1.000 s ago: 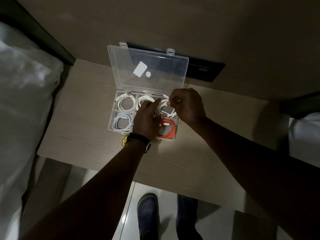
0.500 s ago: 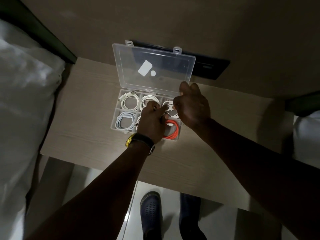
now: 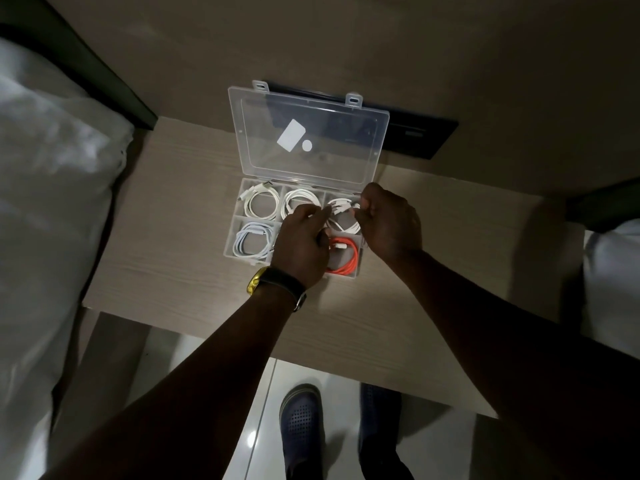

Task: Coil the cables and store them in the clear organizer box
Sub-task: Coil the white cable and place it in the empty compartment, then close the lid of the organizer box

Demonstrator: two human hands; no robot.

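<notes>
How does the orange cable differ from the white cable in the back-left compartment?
Colour: the orange cable is bright orange; the back-left white cable is white. Place: the orange one lies in the front-right compartment of the organizer box, the white one in the back-left. View: the left hand hides part of the orange coil; the white coil shows in full. Both are coiled and stored.

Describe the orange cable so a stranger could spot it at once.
Find the clear organizer box, lid open, on the pale wooden table. In its near-right compartment, partly under the left hand, lies the coiled orange cable. It is the only coloured coil; all the others are white.
</notes>
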